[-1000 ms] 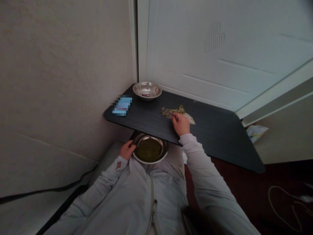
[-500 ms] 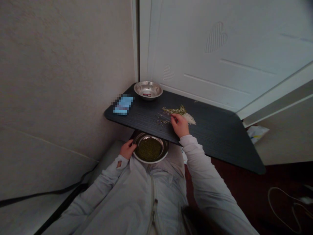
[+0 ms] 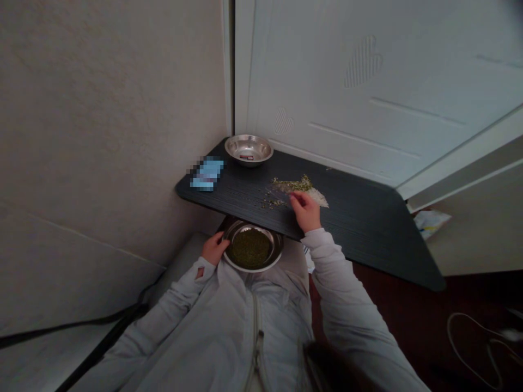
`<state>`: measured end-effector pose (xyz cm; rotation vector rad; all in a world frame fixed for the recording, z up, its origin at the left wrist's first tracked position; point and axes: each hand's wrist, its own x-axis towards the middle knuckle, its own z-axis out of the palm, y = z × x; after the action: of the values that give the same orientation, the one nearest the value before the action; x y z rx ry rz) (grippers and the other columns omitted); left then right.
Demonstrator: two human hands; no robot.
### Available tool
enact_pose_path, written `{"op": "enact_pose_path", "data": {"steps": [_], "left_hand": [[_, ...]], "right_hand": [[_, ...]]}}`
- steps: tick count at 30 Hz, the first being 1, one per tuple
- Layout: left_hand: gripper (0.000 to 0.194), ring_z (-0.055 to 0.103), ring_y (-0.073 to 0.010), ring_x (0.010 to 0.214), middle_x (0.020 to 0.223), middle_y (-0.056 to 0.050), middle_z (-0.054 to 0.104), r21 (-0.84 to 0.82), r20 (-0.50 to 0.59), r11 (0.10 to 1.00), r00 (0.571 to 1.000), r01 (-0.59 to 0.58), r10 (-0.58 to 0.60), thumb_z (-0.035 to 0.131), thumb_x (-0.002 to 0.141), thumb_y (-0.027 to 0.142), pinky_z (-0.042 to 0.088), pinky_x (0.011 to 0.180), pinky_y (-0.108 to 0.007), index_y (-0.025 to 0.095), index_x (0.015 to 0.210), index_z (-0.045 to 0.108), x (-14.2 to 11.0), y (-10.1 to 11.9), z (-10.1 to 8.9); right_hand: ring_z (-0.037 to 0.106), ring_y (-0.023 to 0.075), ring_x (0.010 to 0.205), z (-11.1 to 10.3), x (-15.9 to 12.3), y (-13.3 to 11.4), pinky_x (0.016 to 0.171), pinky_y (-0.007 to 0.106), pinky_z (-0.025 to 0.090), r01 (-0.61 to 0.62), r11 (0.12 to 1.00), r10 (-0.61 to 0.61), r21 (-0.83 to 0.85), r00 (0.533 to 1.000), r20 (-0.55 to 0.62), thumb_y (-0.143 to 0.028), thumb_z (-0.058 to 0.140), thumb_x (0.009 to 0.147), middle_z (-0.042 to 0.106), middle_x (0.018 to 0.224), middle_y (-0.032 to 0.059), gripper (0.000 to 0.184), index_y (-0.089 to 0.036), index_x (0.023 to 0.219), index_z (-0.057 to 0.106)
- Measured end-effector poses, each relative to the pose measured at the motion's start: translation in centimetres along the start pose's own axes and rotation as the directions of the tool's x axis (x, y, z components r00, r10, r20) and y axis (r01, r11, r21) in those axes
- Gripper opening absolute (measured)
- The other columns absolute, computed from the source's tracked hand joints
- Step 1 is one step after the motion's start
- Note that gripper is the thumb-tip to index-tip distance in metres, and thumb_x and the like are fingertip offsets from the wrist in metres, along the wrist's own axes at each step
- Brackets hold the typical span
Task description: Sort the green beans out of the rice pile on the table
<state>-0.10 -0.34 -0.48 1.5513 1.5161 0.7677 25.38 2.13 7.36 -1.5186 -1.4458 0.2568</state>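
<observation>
On my lap rests a metal bowl [image 3: 274, 260] with dark green grains [image 3: 250, 248] in it. My left hand [image 3: 214, 249] grips the bowl's left rim, fingers over the edge. Above the dark tabletop [image 3: 368, 228] my right hand [image 3: 306, 211] is closed, thumb and fingertips together; whatever they may pinch is too small to make out. Just beyond it lie a heap of yellow-green bits [image 3: 295, 184] and a whitish pile [image 3: 318, 197]. A few loose grains [image 3: 273, 203] are scattered to the left of that hand.
A second metal bowl [image 3: 249, 151] with a small dark label inside stands at the table's back left. A pixelated blue rectangle [image 3: 208, 174] lies near the left edge. A white door [image 3: 327, 81] rises behind the table. A pale cable [image 3: 461, 316] lies on the floor at right.
My right hand has drawn slightly right, away from the loose grains, its fingertips curling in. My left hand stays on the lap bowl's rim.
</observation>
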Motion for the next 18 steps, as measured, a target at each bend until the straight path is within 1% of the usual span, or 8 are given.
{"op": "enact_pose_path", "data": {"steps": [2,4,6,9,11,14,18], "left_hand": [[0.036,0.053,-0.0165,0.074,0.075,0.0,0.061,-0.005,0.005,1.0,1.0,-0.007,0.007,0.041,0.059,0.031,0.04,0.069,-0.025,0.015,0.087,0.057,0.0,0.0,0.0],[0.036,0.053,-0.0167,0.075,0.077,0.0,0.061,-0.014,0.013,1.0,1.0,-0.021,0.021,0.041,0.059,0.031,0.04,0.07,-0.025,0.015,0.087,0.057,0.0,-0.1,0.0],[0.036,0.053,-0.017,0.076,0.077,0.0,0.061,-0.023,0.025,1.0,1.0,-0.018,0.019,0.041,0.059,0.031,0.04,0.07,-0.025,0.015,0.087,0.058,0.1,-0.1,0.0],[0.038,0.053,-0.0174,0.076,0.079,-0.001,0.062,-0.024,0.016,1.0,1.0,0.005,-0.005,0.042,0.059,0.032,0.04,0.07,-0.026,0.015,0.089,0.057,0.1,-0.2,0.0],[0.039,0.053,-0.0173,0.077,0.081,-0.001,0.062,-0.03,0.008,1.0,1.0,0.005,-0.005,0.042,0.058,0.032,0.04,0.07,-0.026,0.015,0.09,0.057,0.2,-0.3,0.1],[0.039,0.054,-0.0169,0.076,0.082,-0.001,0.062,-0.052,0.015,0.999,1.0,-0.008,0.009,0.042,0.059,0.032,0.041,0.07,-0.025,0.015,0.091,0.057,0.2,-0.4,0.2],[0.04,0.053,-0.0173,0.079,0.085,-0.001,0.061,-0.06,0.015,0.998,1.0,0.0,0.001,0.042,0.059,0.031,0.04,0.072,-0.026,0.014,0.092,0.056,0.0,-0.2,0.2]], "right_hand": [[0.051,0.0122,0.066,-0.9,-0.4,0.4,0.064,0.027,0.041,-0.08,0.994,0.083,0.077,0.996,-0.032,-0.033,0.044,0.067,0.058,0.079,0.0038,0.025,-0.016,0.083,0.054],[0.05,0.0122,0.065,-2.3,-1.3,0.9,0.06,0.026,0.04,-0.172,0.977,0.18,0.13,0.982,-0.056,-0.033,0.046,0.065,0.057,0.076,0.0035,0.026,-0.016,0.083,0.054],[0.048,0.011,0.058,-4.0,-2.5,1.3,0.055,0.024,0.039,-0.254,0.958,0.26,0.132,0.965,-0.031,-0.032,0.047,0.063,0.055,0.068,0.0016,0.026,-0.015,0.081,0.054],[0.045,0.0098,0.054,-6.3,-4.8,1.3,0.052,0.023,0.038,-0.298,0.952,0.301,0.072,0.953,-0.038,-0.032,0.047,0.063,0.051,0.062,-0.0007,0.025,-0.016,0.082,0.054],[0.045,0.0096,0.053,-7.1,-6.2,0.8,0.05,0.023,0.037,-0.31,0.95,0.311,0.029,0.95,-0.016,-0.033,0.046,0.065,0.05,0.061,-0.001,0.026,-0.016,0.083,0.053],[0.044,0.0095,0.051,-7.2,-7.6,0.0,0.049,0.022,0.037,-0.317,0.948,0.318,-0.027,0.948,0.027,-0.033,0.047,0.065,0.049,0.058,-0.0016,0.025,-0.017,0.083,0.053],[0.044,0.0099,0.051,-5.9,-8.7,-1.4,0.051,0.023,0.037,-0.274,0.96,0.277,-0.06,0.958,0.071,-0.033,0.046,0.067,0.047,0.057,-0.0026,0.024,-0.019,0.086,0.052]]}}
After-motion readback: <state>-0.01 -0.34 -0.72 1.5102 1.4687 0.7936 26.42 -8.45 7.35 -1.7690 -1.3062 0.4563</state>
